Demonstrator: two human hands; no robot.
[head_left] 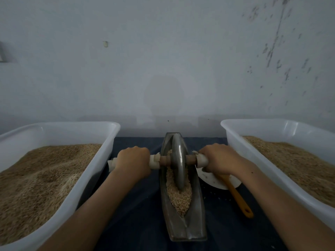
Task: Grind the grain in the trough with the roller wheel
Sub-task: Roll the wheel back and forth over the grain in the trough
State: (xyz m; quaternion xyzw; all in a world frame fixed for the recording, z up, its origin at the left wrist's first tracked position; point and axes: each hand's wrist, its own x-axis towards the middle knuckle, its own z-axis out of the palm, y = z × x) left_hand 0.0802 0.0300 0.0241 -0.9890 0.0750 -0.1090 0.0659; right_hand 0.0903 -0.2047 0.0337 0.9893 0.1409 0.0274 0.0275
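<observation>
— Grain lay in the trough, centre table, the roller wheel standing upright in it.
— And the hands?
— Left hand and right hand had fingers wrapped tight round the padded axle ends.

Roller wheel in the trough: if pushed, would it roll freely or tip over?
The roller wheel is a thin upright disc, so it likely rolls readily along the trough. Alone it would probably tip; the left hand and right hand steady its axle.

Left hand and right hand grip the cloth-wrapped wooden axle of the grey metal roller wheel, which stands upright in the grain-filled, boat-shaped metal trough.
</observation>
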